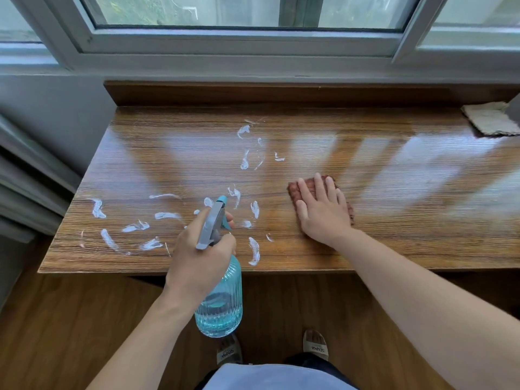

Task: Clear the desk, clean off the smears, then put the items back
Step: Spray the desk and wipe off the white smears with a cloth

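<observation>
**Spraying the smears, cloth at the ready**

Nearest the lens, at bottom centre: pale clothing, and two slippered feet on wooden flooring. Just above, left hand [201,257] wrapped round the neck of one spray bottle [221,299], a finger hooked toward the trigger, nozzle aimed at the white smears [157,220]. Held off the front edge of the desk [408,220], bottle body hanging below the desktop line.

Right of centre, right hand [320,209] lying flat, fingers straight, pressing one reddish-brown cloth [294,190] against the wood, gripping nothing.

Smears scattered over the left and middle of the desk, in two loose clusters: roughly a dozen and a half streaks, too broken up for an exact count. One more cloth, a pale rag [489,119], at the upper right corner of the frame, well apart from everything else. No other items on the desktop, so clearing looks done and wiping under way.

Handling, as a judgement: ribbed clear bottle, part full of blue liquid, likely moderate in weight and rigid, possibly slippery if wet; best held at the neck under the trigger head, as now. Cloth soft and limp, light, best driven by a flat palm. Glossy desktop probably slick once sprayed.
</observation>
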A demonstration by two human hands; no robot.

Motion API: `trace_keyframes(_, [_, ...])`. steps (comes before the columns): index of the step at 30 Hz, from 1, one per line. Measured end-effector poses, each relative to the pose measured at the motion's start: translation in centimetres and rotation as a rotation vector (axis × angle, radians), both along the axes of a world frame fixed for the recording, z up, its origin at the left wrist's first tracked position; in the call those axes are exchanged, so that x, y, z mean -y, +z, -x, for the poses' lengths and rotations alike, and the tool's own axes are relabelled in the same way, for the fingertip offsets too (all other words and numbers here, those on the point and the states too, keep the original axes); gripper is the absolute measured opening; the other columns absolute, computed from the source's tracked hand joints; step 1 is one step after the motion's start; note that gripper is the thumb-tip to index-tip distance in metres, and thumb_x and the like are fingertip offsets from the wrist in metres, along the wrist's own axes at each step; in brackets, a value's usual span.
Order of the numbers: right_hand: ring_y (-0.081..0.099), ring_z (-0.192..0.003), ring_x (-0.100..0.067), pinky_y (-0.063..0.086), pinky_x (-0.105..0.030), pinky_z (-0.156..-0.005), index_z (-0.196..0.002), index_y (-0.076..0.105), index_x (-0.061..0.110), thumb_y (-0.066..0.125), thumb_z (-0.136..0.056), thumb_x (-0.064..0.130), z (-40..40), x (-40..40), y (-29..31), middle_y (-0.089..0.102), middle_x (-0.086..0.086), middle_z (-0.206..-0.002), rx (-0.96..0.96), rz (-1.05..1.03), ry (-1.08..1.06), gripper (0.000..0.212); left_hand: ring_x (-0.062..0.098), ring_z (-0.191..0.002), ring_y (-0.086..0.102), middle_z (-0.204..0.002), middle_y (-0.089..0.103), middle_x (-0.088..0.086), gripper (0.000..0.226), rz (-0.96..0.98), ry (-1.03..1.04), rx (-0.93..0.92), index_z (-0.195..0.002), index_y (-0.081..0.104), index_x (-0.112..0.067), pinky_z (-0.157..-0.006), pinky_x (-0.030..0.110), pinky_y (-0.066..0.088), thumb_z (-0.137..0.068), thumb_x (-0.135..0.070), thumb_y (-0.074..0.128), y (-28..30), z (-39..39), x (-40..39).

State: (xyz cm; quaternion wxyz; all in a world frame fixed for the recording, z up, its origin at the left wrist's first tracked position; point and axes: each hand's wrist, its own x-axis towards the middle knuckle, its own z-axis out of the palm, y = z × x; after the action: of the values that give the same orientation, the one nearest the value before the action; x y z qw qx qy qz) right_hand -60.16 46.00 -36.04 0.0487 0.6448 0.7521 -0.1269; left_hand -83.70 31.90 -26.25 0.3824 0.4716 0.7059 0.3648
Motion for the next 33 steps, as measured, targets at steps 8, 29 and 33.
trace_keyframes(8, [-0.02, -0.156, -0.02, -0.008, -0.042, -0.126, -0.159, -0.006, 0.049, 0.014, -0.107, 0.054, 0.4, 6.9, 0.7, -0.014, 0.005, -0.169, -0.029, -0.038, 0.554, 0.056, 0.027, -0.084, 0.07, -0.091, 0.068, 0.005, 0.025, -0.001, 0.017, 0.0, -0.106, 0.067, -0.035, -0.076, 0.056, 0.061, -0.088, -0.017, 0.063, 0.4, -1.0, -0.5])
trace_keyframes(29, [-0.022, -0.155, -0.014, -0.005, -0.04, -0.128, -0.157, -0.007, 0.053, 0.009, -0.106, 0.057, -1.9, 7.4, 1.1, -0.015, 0.009, -0.169, 0.057, -0.027, 0.452, 0.054, 0.031, -0.077, 0.062, -0.084, 0.063, 0.022, 0.029, -0.069, -0.116, 0.021, -0.106, 0.066, -0.029, -0.054, 0.026, 0.048, -0.094, -0.003, 0.06, 1.0, 2.4, -1.4])
trace_keyframes(33, [-0.019, -0.156, -0.019, -0.006, -0.041, -0.127, -0.159, -0.01, 0.048, 0.009, -0.106, 0.055, 1.8, 4.8, 0.6, -0.014, 0.003, -0.171, 0.039, -0.022, 0.101, 0.057, 0.036, -0.081, 0.065, -0.09, 0.066, 0.019, 0.03, -0.088, -0.167, 0.037, -0.102, 0.065, -0.031, -0.061, 0.047, 0.057, -0.094, -0.002, 0.061, 1.5, 3.8, -1.2])
